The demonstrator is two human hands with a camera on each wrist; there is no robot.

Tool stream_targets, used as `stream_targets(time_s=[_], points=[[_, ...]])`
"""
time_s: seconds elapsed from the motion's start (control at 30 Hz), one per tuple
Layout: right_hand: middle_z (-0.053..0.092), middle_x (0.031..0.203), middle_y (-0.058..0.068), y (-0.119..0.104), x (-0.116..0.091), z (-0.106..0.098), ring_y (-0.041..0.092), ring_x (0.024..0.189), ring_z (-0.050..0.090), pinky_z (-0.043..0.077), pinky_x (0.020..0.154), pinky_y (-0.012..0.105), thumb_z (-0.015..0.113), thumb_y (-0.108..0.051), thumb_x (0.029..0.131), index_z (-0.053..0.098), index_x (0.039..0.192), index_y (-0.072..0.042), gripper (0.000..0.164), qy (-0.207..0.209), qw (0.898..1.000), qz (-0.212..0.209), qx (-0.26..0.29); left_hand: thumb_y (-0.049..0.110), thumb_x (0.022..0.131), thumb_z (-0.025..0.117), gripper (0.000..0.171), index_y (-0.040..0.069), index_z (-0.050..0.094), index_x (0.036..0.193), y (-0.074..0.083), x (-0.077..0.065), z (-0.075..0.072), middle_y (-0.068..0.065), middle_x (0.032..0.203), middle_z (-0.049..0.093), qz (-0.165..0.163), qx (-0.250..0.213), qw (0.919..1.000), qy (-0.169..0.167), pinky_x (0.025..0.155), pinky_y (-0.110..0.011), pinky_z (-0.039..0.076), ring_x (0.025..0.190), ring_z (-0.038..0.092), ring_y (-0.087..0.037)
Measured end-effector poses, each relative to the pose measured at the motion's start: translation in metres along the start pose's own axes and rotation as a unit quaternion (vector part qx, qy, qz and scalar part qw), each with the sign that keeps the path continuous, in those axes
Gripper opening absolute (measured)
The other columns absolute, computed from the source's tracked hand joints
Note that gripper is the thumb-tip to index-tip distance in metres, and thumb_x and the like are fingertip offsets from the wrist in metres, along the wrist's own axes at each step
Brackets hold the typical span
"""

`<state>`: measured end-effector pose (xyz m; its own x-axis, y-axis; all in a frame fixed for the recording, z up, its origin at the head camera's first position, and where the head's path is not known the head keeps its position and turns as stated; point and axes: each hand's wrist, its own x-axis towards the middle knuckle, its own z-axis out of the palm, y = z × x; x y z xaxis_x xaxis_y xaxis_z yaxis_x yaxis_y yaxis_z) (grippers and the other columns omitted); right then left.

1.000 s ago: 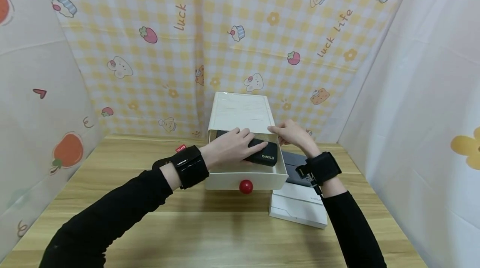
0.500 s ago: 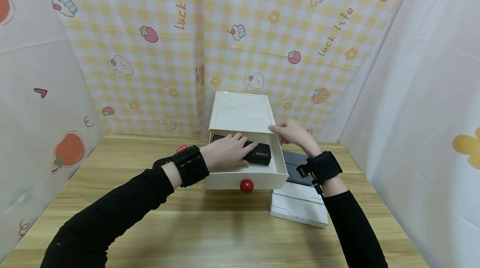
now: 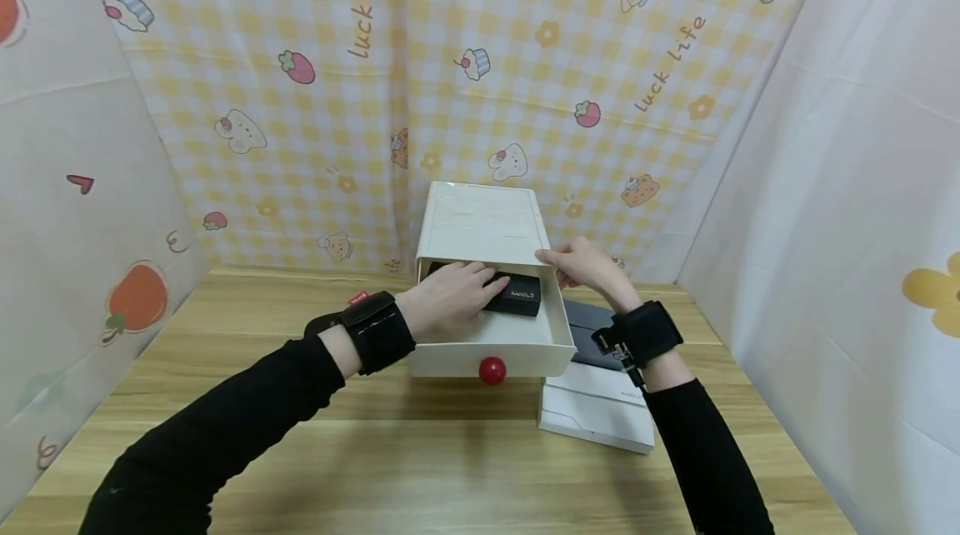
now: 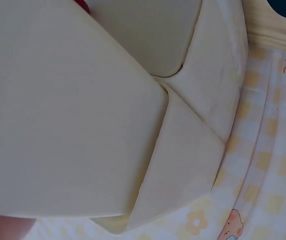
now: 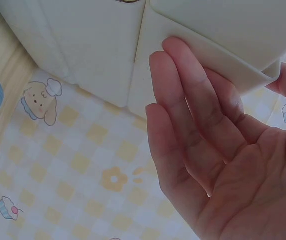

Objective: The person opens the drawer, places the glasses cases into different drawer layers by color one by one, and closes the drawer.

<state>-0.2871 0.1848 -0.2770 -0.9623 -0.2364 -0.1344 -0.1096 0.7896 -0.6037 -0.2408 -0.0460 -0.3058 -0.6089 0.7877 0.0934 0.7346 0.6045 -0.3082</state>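
Observation:
A white drawer unit (image 3: 483,222) stands at the back centre with its drawer (image 3: 450,362) pulled out, showing a red round knob (image 3: 492,371). Inside lies a long black case (image 3: 521,295) with KANOLD lettering. My left hand (image 3: 450,302) reaches into the drawer and holds the case, fingers bent over its top; its thumb is hidden. At the unit's upper right front corner, my right hand (image 3: 583,264) grips the edge of the housing. In the right wrist view the fingers of my right hand (image 5: 232,145) lie against the side wall, with the thumb at the lip.
Right of the drawer lie a dark grey flat item (image 3: 588,331) and a white flat box (image 3: 596,410), partly behind the right wrist. A red tag (image 3: 358,297) shows behind the left wrist strap. A patterned curtain (image 3: 480,102) hangs behind the table (image 3: 420,468).
The black case has shifted left and then farther back in the drawer, and lies straighter. My left hand has moved slightly left with it. My right hand has stayed at the housing corner.

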Motion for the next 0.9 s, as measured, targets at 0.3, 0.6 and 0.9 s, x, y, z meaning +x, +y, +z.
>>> stream_targets(time_s=[0.3, 0.6, 0.9], points=[[0.063, 0.070, 0.003, 0.000, 0.001, 0.002, 0.013, 0.065, 0.059, 0.054, 0.074, 0.034, 0.051, -0.042, 0.096, 0.071, 0.094, -0.001, 0.046, 0.001, 1.000, -0.001, 0.001, 0.020, 0.091, 0.062, 0.014, 0.015, 0.067, 0.103, -0.004, -0.003, -0.002, -0.001, 0.091, 0.072, 0.001, 0.088, 0.9921, 0.090, 0.064, -0.027, 0.055, 0.082, 0.067, -0.015], [0.062, 0.070, 0.004, 0.000, 0.001, 0.002, 0.012, 0.064, 0.058, 0.053, 0.072, 0.032, 0.050, -0.041, 0.097, 0.070, 0.091, 0.000, 0.045, 0.000, 1.000, -0.003, 0.003, 0.027, 0.091, 0.063, 0.014, 0.015, 0.069, 0.087, -0.017, -0.019, -0.008, 0.003, 0.077, 0.072, 0.011, 0.028, 0.9844, 0.173, 0.056, -0.024, 0.051, 0.068, 0.064, -0.012], [0.065, 0.070, 0.008, 0.002, 0.002, 0.002, 0.011, 0.061, 0.059, 0.054, 0.070, 0.031, 0.052, -0.040, 0.096, 0.070, 0.086, 0.001, 0.046, 0.008, 1.000, -0.005, 0.001, 0.020, 0.087, 0.068, 0.009, 0.012, 0.070, 0.084, -0.039, -0.038, 0.000, 0.001, 0.077, 0.071, 0.006, -0.010, 0.9508, 0.310, 0.055, -0.025, 0.052, 0.067, 0.063, -0.013]])
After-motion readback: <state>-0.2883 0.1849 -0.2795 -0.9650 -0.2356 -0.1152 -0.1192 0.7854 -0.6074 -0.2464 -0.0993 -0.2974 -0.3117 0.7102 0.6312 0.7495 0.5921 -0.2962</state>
